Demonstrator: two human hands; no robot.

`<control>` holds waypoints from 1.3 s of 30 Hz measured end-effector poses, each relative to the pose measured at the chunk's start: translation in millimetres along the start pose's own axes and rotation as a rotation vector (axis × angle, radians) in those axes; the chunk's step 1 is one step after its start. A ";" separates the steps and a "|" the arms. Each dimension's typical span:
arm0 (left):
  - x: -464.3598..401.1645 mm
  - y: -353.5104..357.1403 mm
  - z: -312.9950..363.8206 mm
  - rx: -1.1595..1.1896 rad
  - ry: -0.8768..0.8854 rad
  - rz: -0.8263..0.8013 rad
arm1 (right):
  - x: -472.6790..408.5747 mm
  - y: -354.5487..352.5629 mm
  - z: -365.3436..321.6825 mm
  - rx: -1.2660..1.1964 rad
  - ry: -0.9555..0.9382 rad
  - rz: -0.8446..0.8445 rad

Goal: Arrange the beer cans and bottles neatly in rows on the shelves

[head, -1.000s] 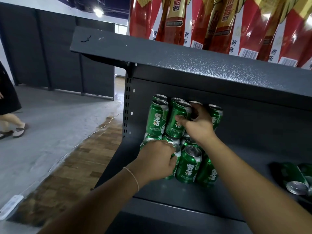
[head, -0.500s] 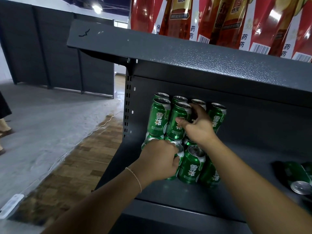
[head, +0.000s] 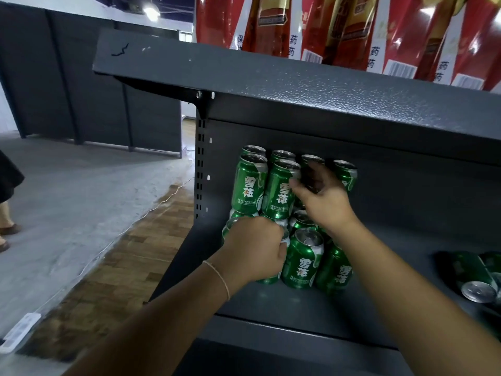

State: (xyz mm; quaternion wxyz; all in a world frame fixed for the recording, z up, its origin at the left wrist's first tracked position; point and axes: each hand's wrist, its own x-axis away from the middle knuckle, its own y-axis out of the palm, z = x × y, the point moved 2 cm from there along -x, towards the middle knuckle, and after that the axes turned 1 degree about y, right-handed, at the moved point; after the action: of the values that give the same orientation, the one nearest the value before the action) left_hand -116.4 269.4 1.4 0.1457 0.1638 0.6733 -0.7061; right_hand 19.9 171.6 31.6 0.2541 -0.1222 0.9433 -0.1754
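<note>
Green beer cans (head: 302, 264) stand two layers high at the left end of the dark grey shelf (head: 284, 308). My left hand (head: 254, 251) grips a bottom-layer can (head: 269, 279) at the front left of the group and hides most of it. My right hand (head: 322, 196) reaches into the top layer. Its blurred fingers curl round the third upper can (head: 313, 159) just under the rim, and its thumb lies against the neighbouring upper can (head: 279, 191). Another upper can (head: 345, 173) stands just right of that hand.
More green cans (head: 477, 280) lie on their sides at the shelf's right end. The shelf above (head: 298, 85) overhangs the cans and carries red packaged bottles (head: 352, 28). The perforated upright (head: 200, 172) borders the cans on the left. A person's leg (head: 5, 218) shows at far left.
My right hand has shifted slightly right and up on the top layer, and its fingers look looser. My left hand keeps its grip on the bottom can. The person at left walked further out of view.
</note>
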 end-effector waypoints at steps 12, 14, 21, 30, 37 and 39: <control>-56.8 8.4 85.5 0.135 0.131 0.092 | 14.9 -114.9 45.8 0.065 -0.038 0.271; -69.4 13.0 105.5 0.154 0.145 0.087 | 21.2 -137.8 53.6 0.107 -0.011 0.285; -107.4 40.3 174.4 0.201 0.193 0.015 | 36.5 -212.5 91.1 0.204 0.109 0.262; -128.5 83.5 249.7 0.218 0.257 -0.088 | 64.0 -303.1 147.6 0.297 0.304 0.013; -139.2 105.4 303.9 0.230 0.303 -0.176 | 83.6 -352.2 168.8 0.564 0.414 -0.289; -140.3 112.9 315.1 0.224 0.313 -0.197 | 90.8 -363.7 171.3 0.657 0.426 -0.415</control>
State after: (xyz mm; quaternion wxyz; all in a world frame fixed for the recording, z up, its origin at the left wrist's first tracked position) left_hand 47.5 -53.1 -28.1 -0.0495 0.2198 0.6177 -0.7534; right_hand 84.4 -233.9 -3.8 0.0387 -0.1826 0.8242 -0.5346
